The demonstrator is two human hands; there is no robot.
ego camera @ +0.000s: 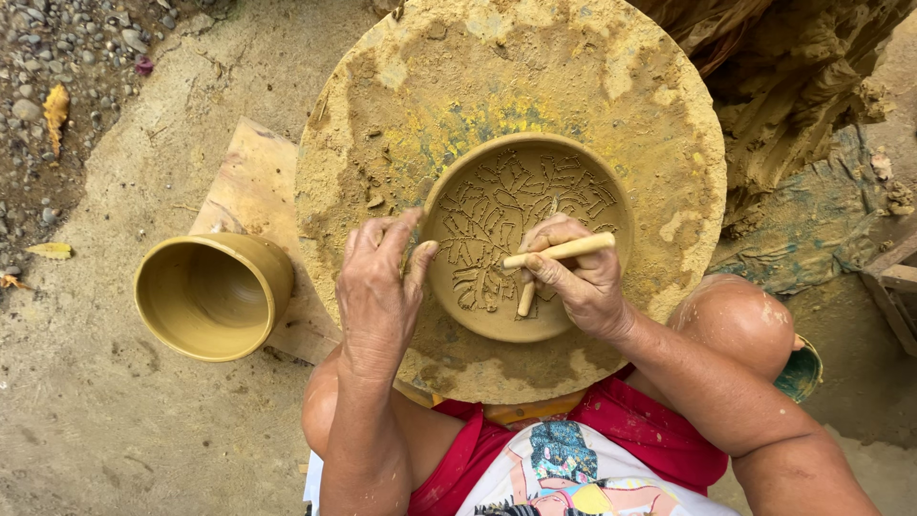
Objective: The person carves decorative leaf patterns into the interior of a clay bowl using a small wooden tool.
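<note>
A shallow clay bowl [583, 182] with a carved leaf pattern inside rests on a round, clay-smeared wheel [659, 115]. My left hand [377, 287] steadies the bowl's left rim, thumb on the edge. Inside the bowl, my right hand [573, 277] holds two wooden sticks [564, 250]; one points down onto the patterned surface, the other lies across the fingers.
A plain clay pot [212, 294] lies on its side on a wooden board [250, 182] left of the wheel. Gravel and dry leaves [55, 105] cover the upper left ground. A heap of raw clay [793, 96] sits upper right. My knees flank the wheel.
</note>
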